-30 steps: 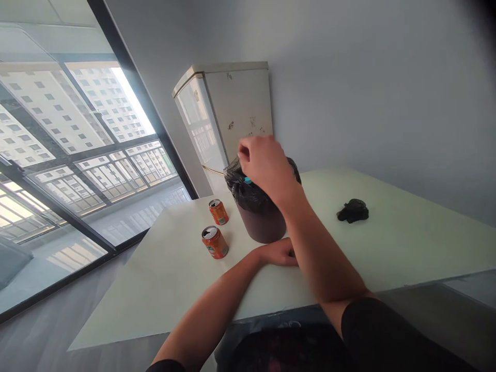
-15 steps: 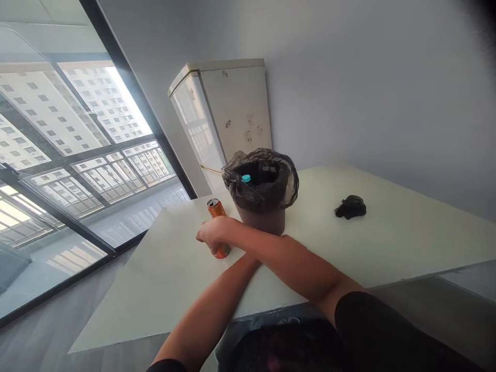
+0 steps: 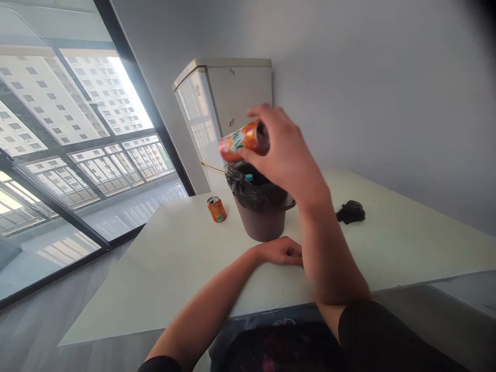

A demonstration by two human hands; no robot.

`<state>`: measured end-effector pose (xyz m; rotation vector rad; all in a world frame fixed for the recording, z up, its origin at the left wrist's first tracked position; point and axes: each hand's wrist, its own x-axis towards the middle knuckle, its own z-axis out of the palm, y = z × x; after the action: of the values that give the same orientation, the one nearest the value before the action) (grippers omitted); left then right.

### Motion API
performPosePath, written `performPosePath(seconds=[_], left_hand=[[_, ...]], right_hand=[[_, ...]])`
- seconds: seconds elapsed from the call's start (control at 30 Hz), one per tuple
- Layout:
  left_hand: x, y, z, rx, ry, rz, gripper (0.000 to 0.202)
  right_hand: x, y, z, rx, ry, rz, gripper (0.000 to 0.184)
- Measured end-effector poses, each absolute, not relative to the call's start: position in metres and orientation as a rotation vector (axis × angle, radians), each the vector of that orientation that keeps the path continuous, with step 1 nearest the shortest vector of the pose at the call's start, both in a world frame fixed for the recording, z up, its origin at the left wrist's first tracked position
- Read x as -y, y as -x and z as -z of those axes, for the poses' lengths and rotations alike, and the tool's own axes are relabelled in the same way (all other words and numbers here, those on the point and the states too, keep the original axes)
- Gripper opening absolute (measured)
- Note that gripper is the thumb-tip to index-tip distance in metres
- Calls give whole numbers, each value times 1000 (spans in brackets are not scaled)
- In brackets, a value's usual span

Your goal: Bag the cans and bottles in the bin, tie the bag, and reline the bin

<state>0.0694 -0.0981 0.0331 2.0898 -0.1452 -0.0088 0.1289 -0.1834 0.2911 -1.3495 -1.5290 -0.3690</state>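
My right hand (image 3: pixel 281 147) is closed around an orange soda can (image 3: pixel 238 142), holding it tilted on its side in the air. The can is above the opening of a trash bin (image 3: pixel 263 225) lined with a black plastic bag (image 3: pixel 251 196). A bottle with a teal cap (image 3: pixel 248 177) pokes up inside the bin. Loosely curled, my left hand (image 3: pixel 281 251) rests on the table in front of the bin; its fingertips are partly hidden by my right forearm, and nothing shows in it. Another orange can (image 3: pixel 216 210) stands upright left of the bin.
A crumpled black plastic bag (image 3: pixel 352 212) lies on the pale table (image 3: pixel 174 258), right of the bin. Beyond the table stands a white refrigerator (image 3: pixel 240 88) against a grey wall. Glass sliding doors (image 3: pixel 77 155) are on the left.
My right hand has lifted the nearer orange can off the table and carried it up and right over the bin. My left hand, hidden before, now shows on the table.
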Motion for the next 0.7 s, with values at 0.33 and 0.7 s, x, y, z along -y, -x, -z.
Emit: performPosePath(seconds=[0.33,0.7], left_hand=[[110,-64,-62,145,-1943,316,44],[47,81,-250,35,-2223,-225,47]], right_hand=[[148,-176,-281,1354,1572,337,44],[135,-183,-278,1391,1534,119,43]])
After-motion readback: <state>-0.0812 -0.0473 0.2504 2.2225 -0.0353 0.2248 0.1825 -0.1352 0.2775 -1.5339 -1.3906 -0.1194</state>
